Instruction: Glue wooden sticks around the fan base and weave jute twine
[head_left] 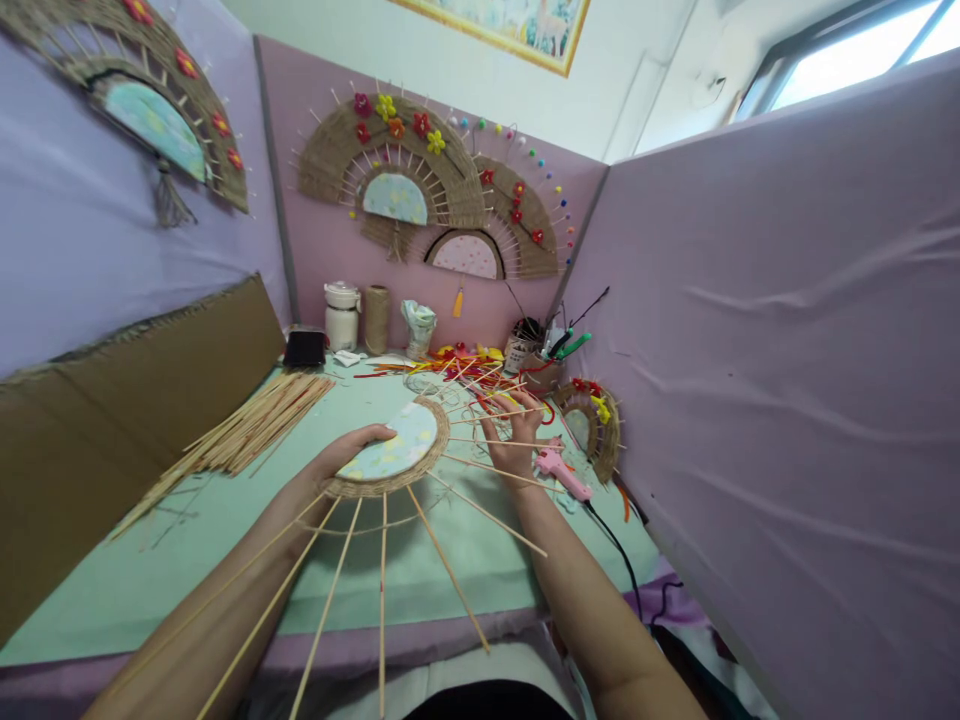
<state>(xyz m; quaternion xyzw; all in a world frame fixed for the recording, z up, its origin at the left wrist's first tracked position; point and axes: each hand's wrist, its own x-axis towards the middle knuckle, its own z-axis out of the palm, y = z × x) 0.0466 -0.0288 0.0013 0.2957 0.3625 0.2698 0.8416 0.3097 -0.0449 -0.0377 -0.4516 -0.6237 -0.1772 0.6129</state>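
Note:
A half-round fan piece [401,445] with pale green floral cloth and a twine-woven rim [441,440] is held above the table. Thin wooden sticks [383,590] radiate from its rim toward me and to the right. My left hand [352,450] grips its left side, thumb on the cloth and other fingers hidden beneath. At the right, my right hand [514,435] is among the stick ends, its fingers curved and apart. I make out nothing held in it. A loose strand of twine [367,530] hangs below the rim, across the sticks.
A pink glue gun [562,470] with a black cord lies right of my right hand. Bundled sticks [255,425] lie left by a cardboard panel [150,420]. Behind are colored craft stems [472,370], a twine spool [376,320], and a tool cup [541,372]. Finished fans [322,165] hang on the partition.

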